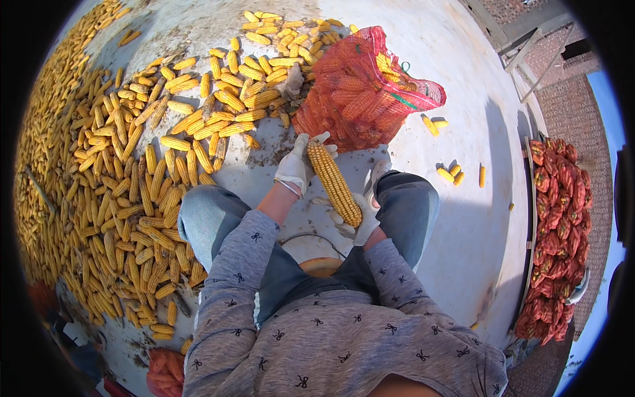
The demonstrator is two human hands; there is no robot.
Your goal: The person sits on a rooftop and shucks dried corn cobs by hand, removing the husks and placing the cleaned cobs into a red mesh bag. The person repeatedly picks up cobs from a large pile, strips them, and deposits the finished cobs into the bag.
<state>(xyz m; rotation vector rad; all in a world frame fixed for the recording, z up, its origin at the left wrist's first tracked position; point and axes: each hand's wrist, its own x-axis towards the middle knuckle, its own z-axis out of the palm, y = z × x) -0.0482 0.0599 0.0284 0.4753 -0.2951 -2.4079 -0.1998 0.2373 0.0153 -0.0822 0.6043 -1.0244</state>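
A large yellow ear of corn (335, 183) is held between my two gloved hands, slanting over the ground between my knees. My left hand (299, 161), in a whitish glove, is at its far end, with fingers behind the tip. My right hand (364, 221), gloved likewise, closes on its near end. Just beyond my left hand stands a red mesh sack (347, 99) filled with corn ears, its mouth open towards the right. Loose corn ears (230, 99) lie on the concrete left of the sack.
A big heap of corn ears (119, 208) covers the left side. A few ears (455, 173) lie on the concrete at right. Stacked red sacks (555, 238) stand far right. Another red sack (165, 372) is at lower left, near a person (82, 355).
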